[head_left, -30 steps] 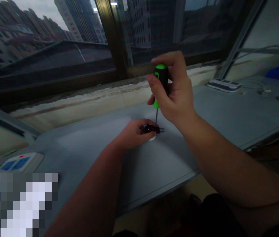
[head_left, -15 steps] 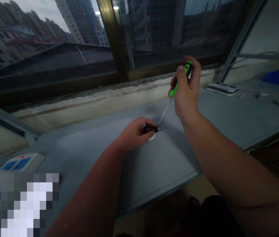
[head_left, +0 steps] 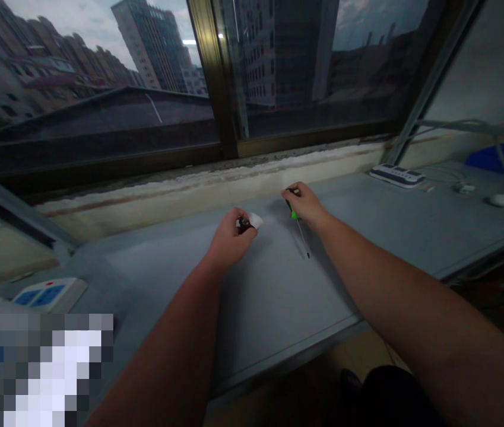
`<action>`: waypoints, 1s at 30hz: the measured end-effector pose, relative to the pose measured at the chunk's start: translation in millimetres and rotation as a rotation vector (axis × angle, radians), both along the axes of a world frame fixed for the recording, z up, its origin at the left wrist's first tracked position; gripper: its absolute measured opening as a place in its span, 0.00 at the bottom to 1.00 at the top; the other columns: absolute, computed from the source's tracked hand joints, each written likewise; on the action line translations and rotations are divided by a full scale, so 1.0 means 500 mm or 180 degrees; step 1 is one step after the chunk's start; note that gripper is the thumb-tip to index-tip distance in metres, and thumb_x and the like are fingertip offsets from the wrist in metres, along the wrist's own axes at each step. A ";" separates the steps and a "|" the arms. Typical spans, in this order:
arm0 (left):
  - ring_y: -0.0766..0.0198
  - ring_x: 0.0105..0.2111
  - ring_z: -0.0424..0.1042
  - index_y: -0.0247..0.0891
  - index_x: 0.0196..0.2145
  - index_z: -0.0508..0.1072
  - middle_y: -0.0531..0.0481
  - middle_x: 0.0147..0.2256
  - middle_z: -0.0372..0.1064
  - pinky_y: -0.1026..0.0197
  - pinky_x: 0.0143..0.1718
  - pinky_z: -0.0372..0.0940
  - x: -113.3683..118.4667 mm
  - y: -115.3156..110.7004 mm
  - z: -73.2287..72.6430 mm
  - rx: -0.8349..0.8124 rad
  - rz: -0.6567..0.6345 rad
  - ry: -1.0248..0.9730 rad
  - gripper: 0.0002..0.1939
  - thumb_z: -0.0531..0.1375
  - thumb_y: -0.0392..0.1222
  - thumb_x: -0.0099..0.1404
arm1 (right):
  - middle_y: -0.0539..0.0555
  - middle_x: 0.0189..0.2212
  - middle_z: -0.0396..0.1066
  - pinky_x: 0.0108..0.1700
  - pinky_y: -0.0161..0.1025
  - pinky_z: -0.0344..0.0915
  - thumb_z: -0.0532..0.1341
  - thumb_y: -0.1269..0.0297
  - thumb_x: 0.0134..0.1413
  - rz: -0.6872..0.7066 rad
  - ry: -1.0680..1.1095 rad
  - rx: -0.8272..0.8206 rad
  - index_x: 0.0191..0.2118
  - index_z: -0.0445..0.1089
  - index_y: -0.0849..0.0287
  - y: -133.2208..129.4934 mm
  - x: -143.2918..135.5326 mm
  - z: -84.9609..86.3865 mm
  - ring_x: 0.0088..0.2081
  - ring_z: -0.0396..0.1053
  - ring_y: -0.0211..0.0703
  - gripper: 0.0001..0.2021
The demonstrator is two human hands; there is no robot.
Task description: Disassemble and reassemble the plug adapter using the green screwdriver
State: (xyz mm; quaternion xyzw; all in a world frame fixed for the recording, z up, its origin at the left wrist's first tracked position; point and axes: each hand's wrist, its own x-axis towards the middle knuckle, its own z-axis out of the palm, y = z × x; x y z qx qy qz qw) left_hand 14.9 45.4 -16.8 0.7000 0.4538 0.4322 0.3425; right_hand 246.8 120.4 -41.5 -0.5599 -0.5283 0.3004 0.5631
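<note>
My left hand (head_left: pixel 230 238) is closed around a small dark plug (head_left: pixel 244 225), just above the grey tabletop. A white rounded piece (head_left: pixel 256 220) shows at the plug's right side, and the fingers cover much of the rest. To the right, my right hand (head_left: pixel 307 204) grips a screwdriver by its green and black handle (head_left: pixel 295 214). The thin metal shaft slants down toward me, its dark tip (head_left: pixel 308 255) close to the tabletop. I cannot tell whether the tip touches the surface. Screwdriver and plug are apart.
The grey table (head_left: pixel 278 314) runs along a window ledge. At the left stands a white socket box (head_left: pixel 51 295) with blue panels. Toward the right lie a power strip (head_left: pixel 397 175), cables, a white rounded object (head_left: pixel 500 200) and something blue (head_left: pixel 501 156). Metal frame bars flank the window.
The screwdriver has left the plug; my right hand has come down and tipped it so its tip points toward me. My left hand has turned the plug, bringing the white piece to the upper right.
</note>
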 end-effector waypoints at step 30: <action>0.55 0.43 0.74 0.39 0.51 0.70 0.44 0.46 0.73 0.56 0.39 0.69 0.003 -0.012 -0.003 0.0680 -0.0488 0.0978 0.23 0.64 0.36 0.56 | 0.57 0.35 0.81 0.43 0.39 0.68 0.64 0.57 0.56 -0.0376 -0.1746 -0.0079 0.42 0.81 0.61 0.005 -0.009 -0.034 0.37 0.76 0.46 0.14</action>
